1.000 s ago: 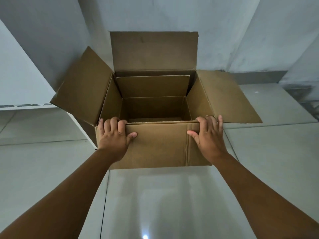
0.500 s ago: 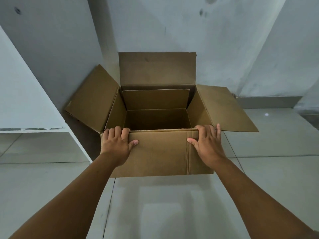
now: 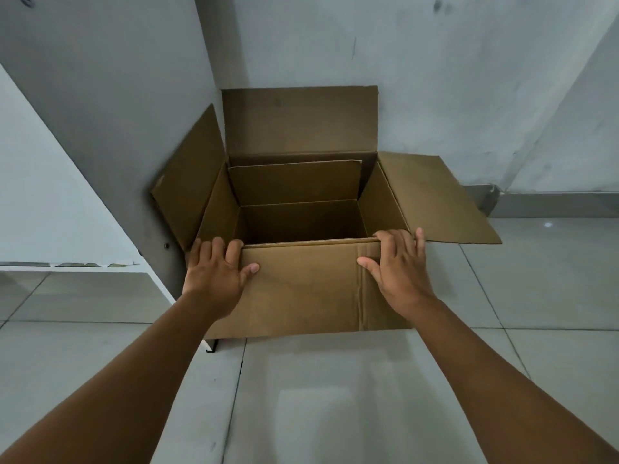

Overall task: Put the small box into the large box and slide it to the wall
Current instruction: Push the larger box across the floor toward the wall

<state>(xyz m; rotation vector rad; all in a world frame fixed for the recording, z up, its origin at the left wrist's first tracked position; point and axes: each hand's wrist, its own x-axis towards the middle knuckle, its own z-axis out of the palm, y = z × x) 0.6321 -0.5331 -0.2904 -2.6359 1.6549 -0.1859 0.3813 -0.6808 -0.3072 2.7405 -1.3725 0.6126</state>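
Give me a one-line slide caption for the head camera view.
Both hands, left and right, press the open brown cardboard box, its back flap against the grey wall.

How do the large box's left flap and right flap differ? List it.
The left flap stands up steeply against the cabinet panel; the right flap is folded out nearly flat above the floor. The left flap sits in shadow; the right flap catches more light. Both are plain brown cardboard, hinged to the large box.
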